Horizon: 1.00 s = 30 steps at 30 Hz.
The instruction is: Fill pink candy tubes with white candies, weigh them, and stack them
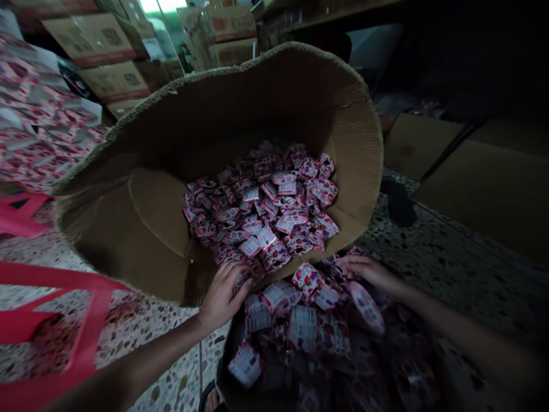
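Observation:
A large brown cardboard box [128, 137] lies tilted towards me, with a heap of red-and-white foil packets [261, 206] in its bottom. My left hand [223, 294] rests at the box's near edge, fingers over packets; whether it grips one is hidden. My right hand [366, 272] lies across a second heap of packets [304, 320], which fills a dark container [238, 383] below the box. A round pink packet [366, 307] sits just under my right hand, apart from the fingers.
A red plastic stool [55, 303] stands on the speckled terrazzo floor [454, 274] at lower left. Many loose packets [43, 126] spread at upper left. Stacked cartons [90, 40] rise behind the box. Flattened cardboard [484, 189] lies at right.

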{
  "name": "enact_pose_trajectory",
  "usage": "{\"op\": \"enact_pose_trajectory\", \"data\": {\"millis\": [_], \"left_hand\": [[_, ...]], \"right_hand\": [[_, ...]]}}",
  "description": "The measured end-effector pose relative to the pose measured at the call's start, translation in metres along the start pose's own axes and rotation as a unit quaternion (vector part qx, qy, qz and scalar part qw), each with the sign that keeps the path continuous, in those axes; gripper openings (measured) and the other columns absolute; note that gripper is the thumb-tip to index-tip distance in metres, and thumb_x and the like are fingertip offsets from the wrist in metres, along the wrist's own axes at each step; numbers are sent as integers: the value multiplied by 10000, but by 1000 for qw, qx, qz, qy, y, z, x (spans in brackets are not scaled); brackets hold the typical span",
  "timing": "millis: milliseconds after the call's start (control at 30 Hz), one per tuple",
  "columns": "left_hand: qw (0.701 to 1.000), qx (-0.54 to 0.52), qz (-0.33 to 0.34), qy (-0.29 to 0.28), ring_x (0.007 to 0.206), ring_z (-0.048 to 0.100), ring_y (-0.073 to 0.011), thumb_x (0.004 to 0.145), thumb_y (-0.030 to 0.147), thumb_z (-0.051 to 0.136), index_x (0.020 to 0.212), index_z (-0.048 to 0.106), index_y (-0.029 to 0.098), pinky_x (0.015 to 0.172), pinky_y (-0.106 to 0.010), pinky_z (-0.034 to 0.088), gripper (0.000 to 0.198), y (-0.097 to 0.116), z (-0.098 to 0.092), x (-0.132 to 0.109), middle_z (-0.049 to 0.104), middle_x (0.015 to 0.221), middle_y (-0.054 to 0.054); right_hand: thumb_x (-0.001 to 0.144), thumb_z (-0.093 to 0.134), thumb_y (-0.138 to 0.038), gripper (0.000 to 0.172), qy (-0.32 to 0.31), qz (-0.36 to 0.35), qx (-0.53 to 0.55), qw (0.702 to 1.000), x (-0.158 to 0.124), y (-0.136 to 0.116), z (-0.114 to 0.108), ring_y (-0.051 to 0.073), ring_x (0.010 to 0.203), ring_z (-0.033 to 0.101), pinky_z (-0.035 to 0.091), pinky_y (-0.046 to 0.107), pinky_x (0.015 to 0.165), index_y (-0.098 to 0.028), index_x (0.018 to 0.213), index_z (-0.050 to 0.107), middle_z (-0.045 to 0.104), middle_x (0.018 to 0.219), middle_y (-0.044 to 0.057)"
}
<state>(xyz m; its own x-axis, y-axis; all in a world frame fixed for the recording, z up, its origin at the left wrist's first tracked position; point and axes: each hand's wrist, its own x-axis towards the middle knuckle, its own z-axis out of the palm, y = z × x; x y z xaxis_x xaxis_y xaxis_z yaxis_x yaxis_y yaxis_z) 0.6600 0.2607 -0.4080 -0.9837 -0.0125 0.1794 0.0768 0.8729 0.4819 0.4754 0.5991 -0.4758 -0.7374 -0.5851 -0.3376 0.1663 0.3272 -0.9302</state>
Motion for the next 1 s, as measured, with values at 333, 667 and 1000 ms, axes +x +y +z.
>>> {"op": "enact_pose_trajectory", "data": {"millis": [333,667,1000], "left_hand": [[987,96,-73,-103,1229,402,-316,773,647,546,1381,383,238,1018,-527,363,751,-15,54,54,512,1308,-108],[985,42,-36,-162,1285,397,-304,837,505,534,1404,317,222,1045,-485,370,670,-17,54,52,436,1371,-137],[971,-10,113,-210,1097,502,-297,760,489,658,1420,299,257,916,-432,455,786,48,43,27,507,1188,-133]], "right_hand": [[855,387,-381,311,-19,-95,-229,969,-6,1,35,235,876,637,452,351,815,-242,893,663,712,909,41],[742,569,-503,349,105,-58,-112,986,11,-6,-12,285,946,631,449,389,907,-219,886,713,728,960,60],[719,604,-498,305,100,-55,-114,987,18,-11,-5,237,834,626,464,309,790,-220,777,717,723,819,10]]}}
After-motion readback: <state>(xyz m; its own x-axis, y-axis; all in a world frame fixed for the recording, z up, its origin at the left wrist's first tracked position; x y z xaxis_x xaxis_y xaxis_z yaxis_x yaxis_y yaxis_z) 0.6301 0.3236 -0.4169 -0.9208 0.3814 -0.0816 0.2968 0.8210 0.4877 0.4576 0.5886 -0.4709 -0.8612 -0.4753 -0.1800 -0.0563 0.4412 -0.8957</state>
